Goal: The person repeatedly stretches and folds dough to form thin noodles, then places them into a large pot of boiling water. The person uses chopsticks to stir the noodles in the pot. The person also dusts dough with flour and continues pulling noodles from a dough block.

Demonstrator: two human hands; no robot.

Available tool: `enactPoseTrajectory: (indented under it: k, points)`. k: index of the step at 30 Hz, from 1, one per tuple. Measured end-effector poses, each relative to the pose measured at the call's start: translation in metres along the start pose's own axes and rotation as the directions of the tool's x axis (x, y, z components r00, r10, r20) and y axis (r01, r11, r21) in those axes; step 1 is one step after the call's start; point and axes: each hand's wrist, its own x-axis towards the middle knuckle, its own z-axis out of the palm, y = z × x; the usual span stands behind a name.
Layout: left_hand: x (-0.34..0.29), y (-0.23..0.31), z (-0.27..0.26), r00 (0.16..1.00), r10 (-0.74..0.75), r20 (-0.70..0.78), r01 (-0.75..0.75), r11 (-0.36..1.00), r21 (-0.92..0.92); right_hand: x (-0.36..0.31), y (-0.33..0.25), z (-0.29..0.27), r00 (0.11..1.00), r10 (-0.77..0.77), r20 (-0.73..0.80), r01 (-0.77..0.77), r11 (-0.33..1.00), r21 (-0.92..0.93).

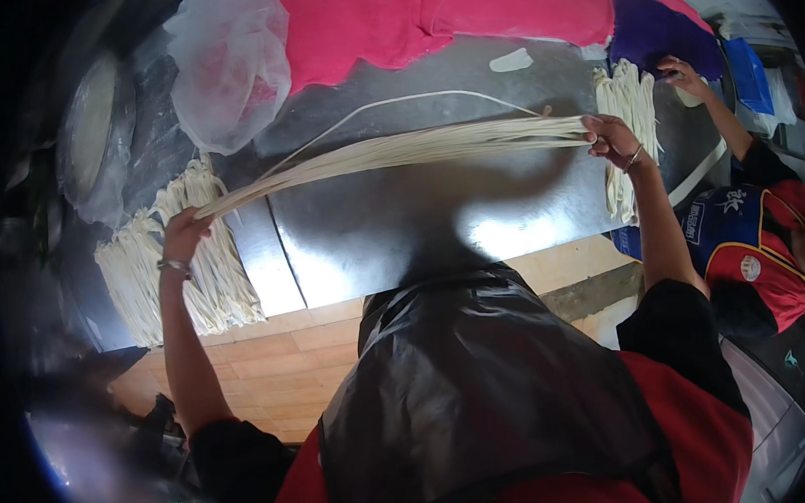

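Observation:
A long bundle of pale noodle strands [397, 150] stretches sideways over the metal table, held up between my two hands. My left hand [186, 235] is closed round its left end, above a pile of cut noodles [208, 271] on the table. The other end is gripped by my right hand [611, 138], beside a second noodle pile [619, 185]. One loose strand [404, 97] arcs away from the bundle on its far side. The bundle's shadow falls on the tabletop.
Pink cloth [354, 26] covers the back of the metal table [357, 245], with a crumpled clear plastic bag [229, 69] at its left. A plastic-wrapped round thing [96, 131] stands far left. At right, a co-worker's hand [682, 75] is near purple cloth [660, 33]. A white scrap [511, 60] lies at the back.

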Motion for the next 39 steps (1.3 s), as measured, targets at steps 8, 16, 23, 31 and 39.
enactPoseTrajectory:
  k: [8,16,23,31,39]
  points:
    - [0.050,0.001,0.014,0.990,0.137,-0.031,-0.132,0.984,0.117,0.009,0.023,0.002,0.992,-0.073,-0.104,0.074,0.997,-0.003]
    - [0.059,0.037,0.062,0.965,-0.130,-0.230,0.019,0.902,-0.431,0.028,0.048,0.010,0.998,-0.025,0.058,0.018,0.994,0.110]
    - [-0.010,0.107,0.239,0.823,0.275,-0.497,-0.224,0.961,0.160,0.046,0.061,-0.001,0.992,-0.101,0.082,0.066,0.935,0.348]
    - [-0.063,0.164,0.557,0.746,0.603,-0.282,-0.574,0.797,0.186,0.046,0.059,-0.048,0.737,-0.671,-0.078,0.534,0.650,-0.541]
    - [-0.047,0.200,0.609,0.678,0.680,-0.281,-0.497,0.705,0.507,0.065,0.046,-0.028,0.477,-0.765,0.433,0.752,0.100,-0.651]
